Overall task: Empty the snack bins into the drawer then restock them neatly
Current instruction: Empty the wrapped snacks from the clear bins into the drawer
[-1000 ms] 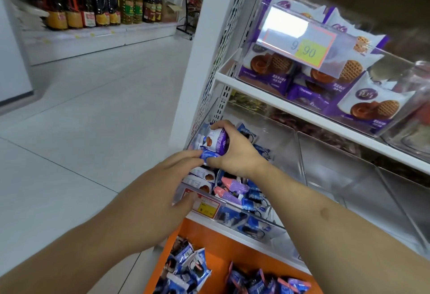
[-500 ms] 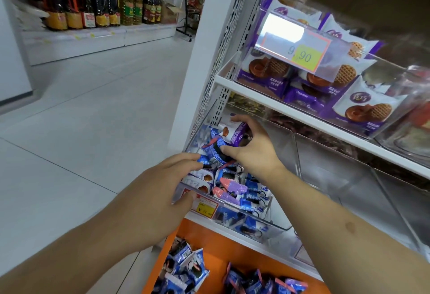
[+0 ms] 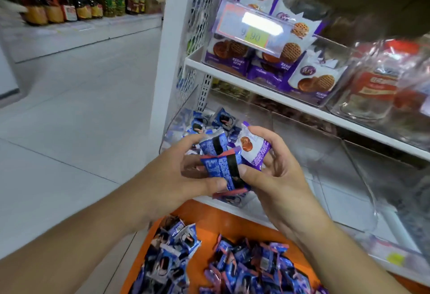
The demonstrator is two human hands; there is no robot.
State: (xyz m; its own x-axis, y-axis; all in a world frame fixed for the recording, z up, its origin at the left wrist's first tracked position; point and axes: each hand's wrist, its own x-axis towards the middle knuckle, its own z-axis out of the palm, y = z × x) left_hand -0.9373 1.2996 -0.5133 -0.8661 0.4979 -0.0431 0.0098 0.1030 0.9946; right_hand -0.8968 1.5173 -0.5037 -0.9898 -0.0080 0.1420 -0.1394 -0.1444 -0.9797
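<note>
Above orange drawer [image 3: 209, 228], hands grip snack packets [image 3: 221, 165]; tiled floor [image 3: 81, 107].

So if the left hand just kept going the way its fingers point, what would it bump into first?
Most likely the blue snack packets it already grips together with the right hand. The left hand points up and right into that bundle. Beyond it lie the packets left in the clear bin, though depth is hard to judge.
</note>
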